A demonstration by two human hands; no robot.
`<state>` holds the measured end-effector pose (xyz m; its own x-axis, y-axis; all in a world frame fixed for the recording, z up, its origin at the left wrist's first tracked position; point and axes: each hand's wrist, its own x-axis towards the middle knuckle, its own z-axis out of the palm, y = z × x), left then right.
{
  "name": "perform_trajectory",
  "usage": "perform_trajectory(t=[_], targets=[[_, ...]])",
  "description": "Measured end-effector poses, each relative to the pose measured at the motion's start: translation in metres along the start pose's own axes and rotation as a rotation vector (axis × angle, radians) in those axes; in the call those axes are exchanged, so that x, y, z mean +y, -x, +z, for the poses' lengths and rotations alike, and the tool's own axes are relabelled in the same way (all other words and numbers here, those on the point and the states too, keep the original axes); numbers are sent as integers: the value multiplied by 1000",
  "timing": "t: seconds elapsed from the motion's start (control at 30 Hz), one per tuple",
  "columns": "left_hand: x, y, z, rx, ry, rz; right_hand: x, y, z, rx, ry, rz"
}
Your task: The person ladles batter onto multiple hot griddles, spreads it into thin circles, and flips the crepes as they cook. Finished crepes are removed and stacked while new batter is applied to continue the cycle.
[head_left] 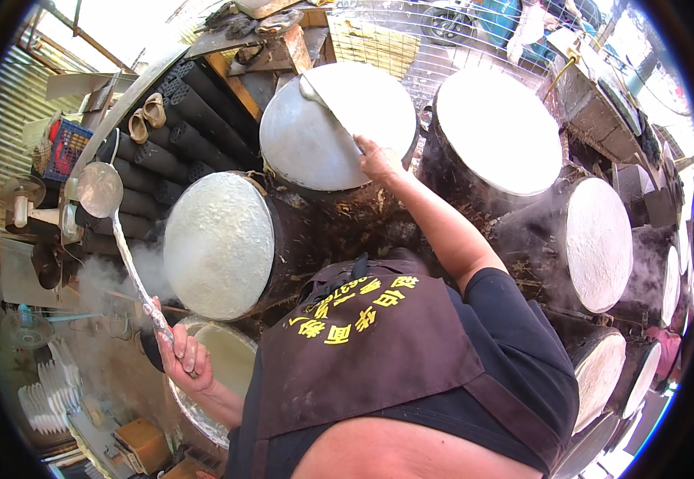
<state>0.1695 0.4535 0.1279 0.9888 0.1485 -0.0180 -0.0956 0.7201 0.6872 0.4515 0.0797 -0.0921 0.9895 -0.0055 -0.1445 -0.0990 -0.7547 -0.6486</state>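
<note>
At the lower left my left hand (189, 361) is wrapped round the long, batter-streaked handle of a round metal ladle (99, 191), held up beside a steaming white-coated drum top (218, 243). My right hand (379, 161) grips a long, thin flat scraper (331, 108), which lies across the round pale top (299, 144) of the back middle drum, with some white batter along the blade near its far end. Below my left hand, partly hidden by my arm and apron, is a large pot of pale liquid (227, 359).
More drums with white-coated tops (497, 128) curve down the right side. Dark cylindrical briquettes (203, 104) are stacked at back left, with sandals (147, 116) and a blue crate (67, 148) nearby. Wire mesh (387, 24) spans the back; white utensils (47, 399) lie lower left.
</note>
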Motion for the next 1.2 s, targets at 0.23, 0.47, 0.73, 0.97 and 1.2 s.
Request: perform_trajectory(t=[0.23, 0.47, 0.73, 0.97, 1.2], targets=[[15, 10, -14, 2, 29, 27, 18, -4, -48, -13, 72, 191], [20, 3, -16, -45, 68, 5, -21, 0, 4, -20, -44, -124], [22, 12, -29, -91, 135, 14, 4, -28, -34, -30, -91, 42], [-6, 31, 6, -24, 165, 73, 11, -14, -73, -183, -59, -123], [-37, 36, 38, -29, 171, 73, 6, -41, -58, -173, -32, -221]])
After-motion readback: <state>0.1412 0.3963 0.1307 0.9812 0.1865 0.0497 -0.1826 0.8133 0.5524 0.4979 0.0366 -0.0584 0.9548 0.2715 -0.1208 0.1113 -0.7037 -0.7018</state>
